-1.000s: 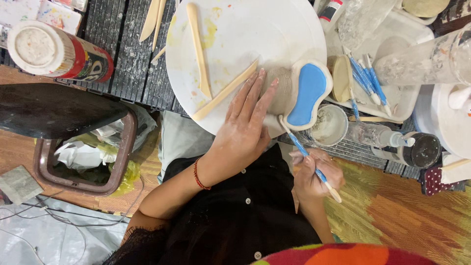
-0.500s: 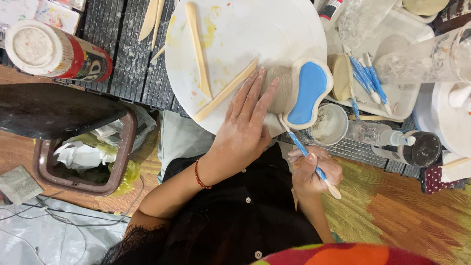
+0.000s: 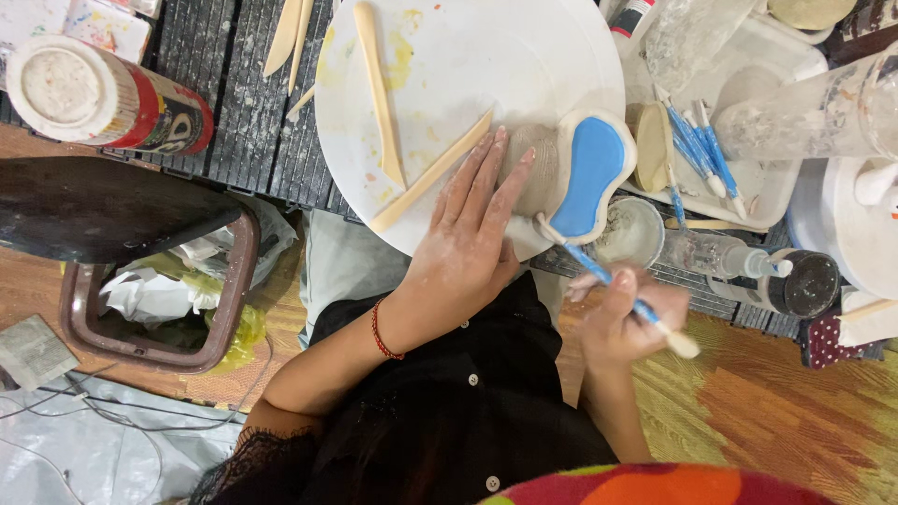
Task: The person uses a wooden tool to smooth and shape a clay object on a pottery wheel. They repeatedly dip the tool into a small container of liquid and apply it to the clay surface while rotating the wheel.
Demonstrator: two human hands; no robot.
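Observation:
My left hand [image 3: 472,234] lies flat on a round white board [image 3: 468,75], fingers spread and pressed against a clay piece [image 3: 587,173] with a blue painted face and a white rim. My right hand [image 3: 625,318] grips a thin blue-handled paintbrush [image 3: 617,288], whose tip touches the lower edge of the clay piece. Two long wooden modelling sticks [image 3: 379,93] rest on the board beside my left hand. A red cord bracelet [image 3: 379,332] circles my left wrist.
A small cup of cloudy water [image 3: 629,232] stands just right of the clay piece. A white tray [image 3: 748,56] behind it holds several blue tools. A red-and-white can [image 3: 103,93] lies at far left; a brown bin [image 3: 159,299] with crumpled bags sits below it.
My right hand has shifted the brush slightly along the lower edge of the clay piece. My left hand stays in place on the board.

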